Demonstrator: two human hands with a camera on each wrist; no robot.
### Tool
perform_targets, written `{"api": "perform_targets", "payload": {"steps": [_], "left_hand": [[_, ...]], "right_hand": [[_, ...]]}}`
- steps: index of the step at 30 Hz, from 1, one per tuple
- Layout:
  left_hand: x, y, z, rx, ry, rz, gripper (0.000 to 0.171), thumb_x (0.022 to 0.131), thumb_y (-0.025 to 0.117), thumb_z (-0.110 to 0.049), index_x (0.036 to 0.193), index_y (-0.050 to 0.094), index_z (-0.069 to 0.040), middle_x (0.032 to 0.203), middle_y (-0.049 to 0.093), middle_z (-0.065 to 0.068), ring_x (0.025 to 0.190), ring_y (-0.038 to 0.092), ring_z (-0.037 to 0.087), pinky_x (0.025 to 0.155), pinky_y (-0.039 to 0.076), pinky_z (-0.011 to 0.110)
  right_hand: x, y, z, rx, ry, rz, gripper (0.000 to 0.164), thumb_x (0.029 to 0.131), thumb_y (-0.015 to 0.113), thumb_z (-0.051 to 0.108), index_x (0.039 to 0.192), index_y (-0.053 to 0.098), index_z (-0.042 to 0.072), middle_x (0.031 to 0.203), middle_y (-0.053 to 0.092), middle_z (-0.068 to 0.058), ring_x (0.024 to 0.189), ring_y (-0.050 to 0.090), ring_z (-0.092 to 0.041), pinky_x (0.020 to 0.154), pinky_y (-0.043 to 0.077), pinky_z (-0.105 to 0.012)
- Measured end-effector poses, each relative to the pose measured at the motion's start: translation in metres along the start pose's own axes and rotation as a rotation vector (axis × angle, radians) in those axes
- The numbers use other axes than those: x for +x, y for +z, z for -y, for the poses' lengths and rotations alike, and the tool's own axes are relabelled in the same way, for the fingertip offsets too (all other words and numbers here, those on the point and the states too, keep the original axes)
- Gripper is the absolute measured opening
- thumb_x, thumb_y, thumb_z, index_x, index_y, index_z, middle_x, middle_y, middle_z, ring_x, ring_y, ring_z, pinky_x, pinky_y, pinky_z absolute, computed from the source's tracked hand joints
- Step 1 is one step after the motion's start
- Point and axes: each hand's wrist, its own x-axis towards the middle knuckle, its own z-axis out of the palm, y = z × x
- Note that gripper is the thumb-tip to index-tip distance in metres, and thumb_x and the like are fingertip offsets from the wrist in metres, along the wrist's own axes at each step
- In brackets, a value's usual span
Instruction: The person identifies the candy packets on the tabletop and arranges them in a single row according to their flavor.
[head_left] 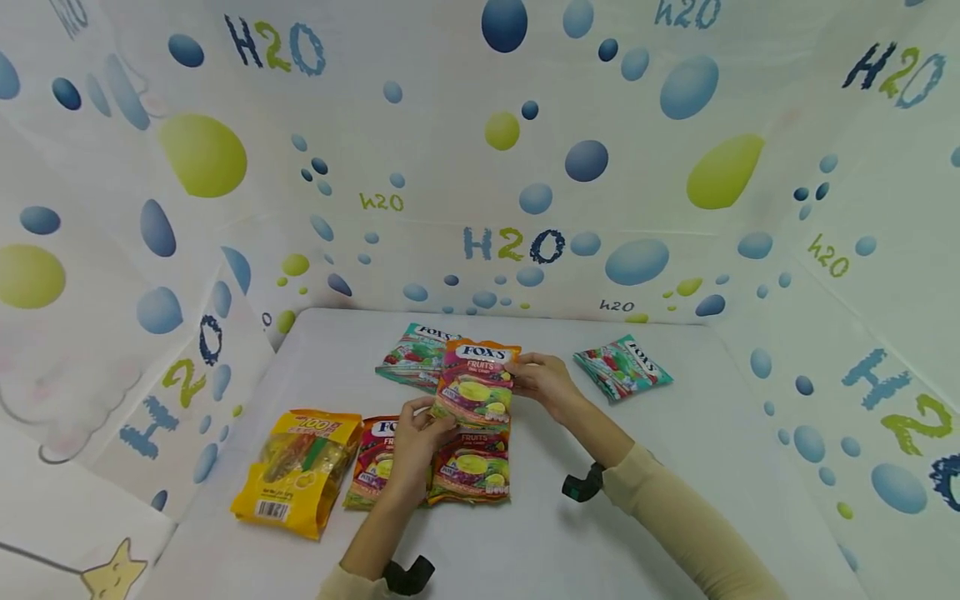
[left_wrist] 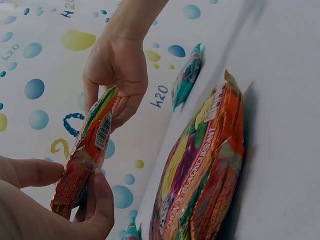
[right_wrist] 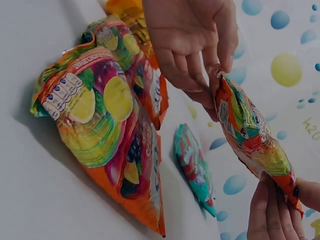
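Left hand [head_left: 414, 437] pinches lower-left corner of orange Fox's packet [head_left: 476, 387]; right hand [head_left: 543, 383] grips its right edge. Packet's up off the table [head_left: 577, 550], near 2 similar packets [head_left: 472, 468]. Yellow bag [head_left: 300, 475] lies left of those.

Candy packet [head_left: 476, 385] above table [head_left: 558, 550]

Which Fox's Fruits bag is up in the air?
The Fox's Fruits bag held up by the left hand and right hand; the other two bags lie on the table.
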Motion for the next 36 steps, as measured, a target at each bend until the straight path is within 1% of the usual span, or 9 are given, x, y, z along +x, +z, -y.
{"api": "perform_targets", "payload": {"steps": [5, 12, 17, 21, 25, 29, 33, 36], "left_hand": [[-0.005, 0.005, 0.006, 0.011, -0.004, 0.025, 0.046, 0.103, 0.065, -0.012, 0.140, 0.041, -0.002, 0.133, 0.062, 0.024, 0.105, 0.073, 0.034, 0.099, 0.058, 0.042], [-0.014, 0.013, 0.010, 0.036, -0.029, 0.052, 0.042, 0.105, 0.062, -0.014, 0.139, 0.042, -0.002, 0.137, 0.061, 0.024, 0.107, 0.073, 0.030, 0.097, 0.059, 0.035], [-0.017, 0.017, 0.015, 0.031, -0.013, 0.081, 0.041, 0.104, 0.062, -0.010, 0.139, 0.042, 0.000, 0.138, 0.059, 0.026, 0.107, 0.072, 0.028, 0.098, 0.059, 0.037], [-0.018, 0.021, 0.020, 0.022, -0.029, 0.104, 0.041, 0.104, 0.061, -0.009, 0.138, 0.042, 0.000, 0.139, 0.058, 0.025, 0.108, 0.071, 0.026, 0.099, 0.058, 0.039], [-0.022, 0.025, 0.022, 0.046, -0.047, 0.111, 0.040, 0.105, 0.062, -0.012, 0.137, 0.042, -0.001, 0.141, 0.058, 0.023, 0.110, 0.068, 0.023, 0.099, 0.058, 0.038], [-0.028, 0.029, 0.025, 0.063, -0.050, 0.141, 0.039, 0.106, 0.060, -0.013, 0.138, 0.041, -0.001, 0.141, 0.058, 0.023, 0.110, 0.068, 0.022, 0.099, 0.058, 0.040], [-0.032, 0.033, 0.028, 0.064, -0.050, 0.155, 0.039, 0.105, 0.059, -0.011, 0.138, 0.041, 0.001, 0.139, 0.059, 0.023, 0.107, 0.069, 0.022, 0.096, 0.059, 0.036], [-0.033, 0.035, 0.031, 0.065, -0.047, 0.155, 0.039, 0.105, 0.059, -0.010, 0.138, 0.041, 0.001, 0.138, 0.059, 0.023, 0.110, 0.068, 0.022, 0.095, 0.060, 0.033]], "right_hand": [[-0.007, -0.009, -0.001, -0.017, -0.008, -0.004, 0.035, 0.096, 0.077, 0.022, 0.118, 0.061, 0.000, 0.124, 0.070, -0.020, 0.100, 0.073, -0.024, 0.090, 0.062, -0.037], [-0.014, -0.024, -0.008, -0.023, -0.014, -0.003, 0.031, 0.096, 0.077, 0.020, 0.114, 0.062, -0.001, 0.124, 0.069, -0.019, 0.100, 0.073, -0.024, 0.088, 0.063, -0.037], [-0.021, -0.032, -0.013, -0.036, -0.019, -0.002, 0.030, 0.096, 0.077, 0.020, 0.113, 0.062, 0.000, 0.122, 0.070, -0.019, 0.098, 0.073, -0.024, 0.087, 0.063, -0.036], [-0.027, -0.039, -0.016, -0.044, -0.023, 0.001, 0.032, 0.096, 0.077, 0.021, 0.113, 0.061, 0.000, 0.122, 0.069, -0.019, 0.098, 0.073, -0.024, 0.087, 0.063, -0.036], [-0.032, -0.047, -0.021, -0.056, -0.023, 0.001, 0.033, 0.096, 0.077, 0.022, 0.114, 0.060, 0.000, 0.124, 0.067, -0.019, 0.098, 0.072, -0.024, 0.087, 0.063, -0.035], [-0.035, -0.053, -0.026, -0.073, -0.019, -0.018, 0.032, 0.096, 0.077, 0.022, 0.114, 0.061, 0.000, 0.122, 0.068, -0.019, 0.097, 0.072, -0.024, 0.086, 0.063, -0.035], [-0.040, -0.058, -0.029, -0.089, -0.011, -0.040, 0.032, 0.095, 0.078, 0.022, 0.114, 0.063, 0.001, 0.119, 0.070, -0.018, 0.095, 0.073, -0.025, 0.085, 0.063, -0.035], [-0.042, -0.060, -0.032, -0.091, -0.004, -0.052, 0.031, 0.095, 0.078, 0.022, 0.113, 0.063, 0.001, 0.119, 0.071, -0.018, 0.094, 0.072, -0.025, 0.084, 0.063, -0.034]]}}
